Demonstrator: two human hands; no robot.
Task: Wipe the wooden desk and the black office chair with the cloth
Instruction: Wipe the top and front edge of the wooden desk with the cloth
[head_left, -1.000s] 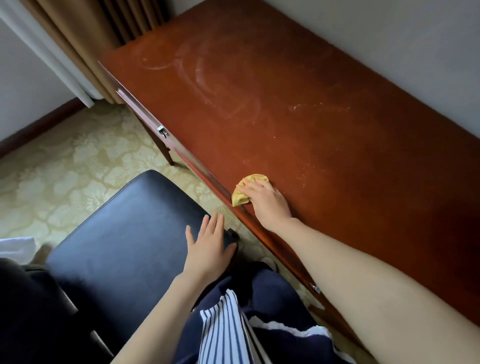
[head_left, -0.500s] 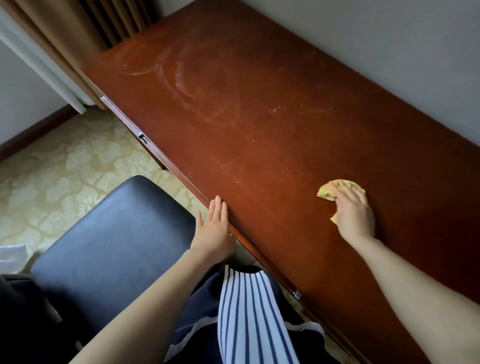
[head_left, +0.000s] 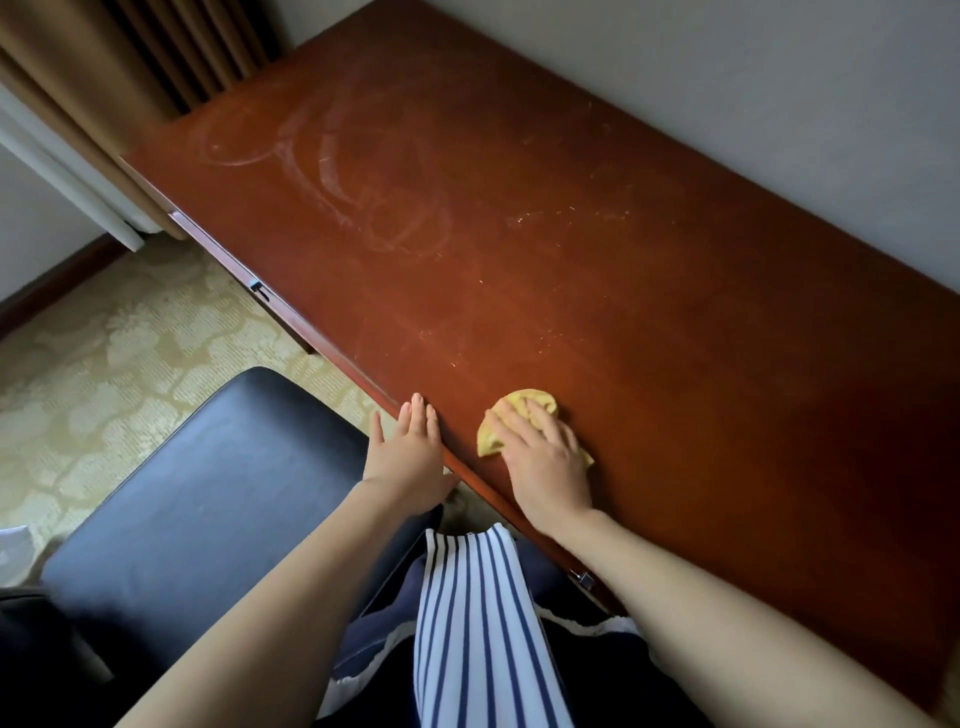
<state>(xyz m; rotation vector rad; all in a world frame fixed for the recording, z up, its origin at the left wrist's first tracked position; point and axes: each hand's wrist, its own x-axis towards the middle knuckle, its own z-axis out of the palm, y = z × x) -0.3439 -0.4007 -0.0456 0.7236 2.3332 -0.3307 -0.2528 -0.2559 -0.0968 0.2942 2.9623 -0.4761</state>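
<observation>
Dim daylight, perhaps wide-angle bowing.

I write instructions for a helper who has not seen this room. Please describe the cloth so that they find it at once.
Find the reddish-brown wooden desk along the grey wall. Near its front edge, beside the black chair seat, the right hand presses a crumpled cloth. It is the only yellow thing there.
</observation>
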